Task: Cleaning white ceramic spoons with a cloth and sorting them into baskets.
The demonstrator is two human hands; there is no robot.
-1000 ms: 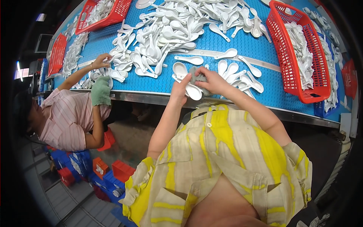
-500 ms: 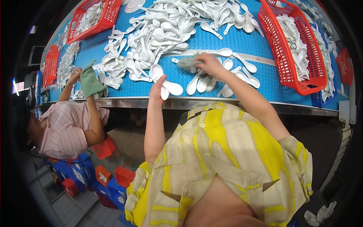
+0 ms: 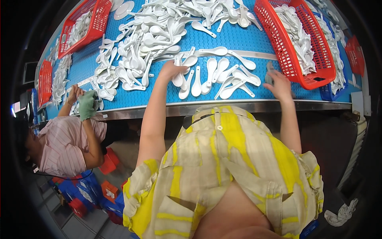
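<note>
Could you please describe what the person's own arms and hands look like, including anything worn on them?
Both forearms are bare, and the left hand and right hand wear no gloves; no rings, watch or bracelets show. The short sleeves belong to a loose cream garment with broad yellow stripes, ending at about the elbow. The co-worker at the left, by contrast, wears a pink striped shirt and a green glove.

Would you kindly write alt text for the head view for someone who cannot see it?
Seen from above, a person's left hand rests on white ceramic spoons spread over a blue conveyor belt, while the right hand holds a small grey object beside a red basket of spoons. A co-worker stands at left.
</note>
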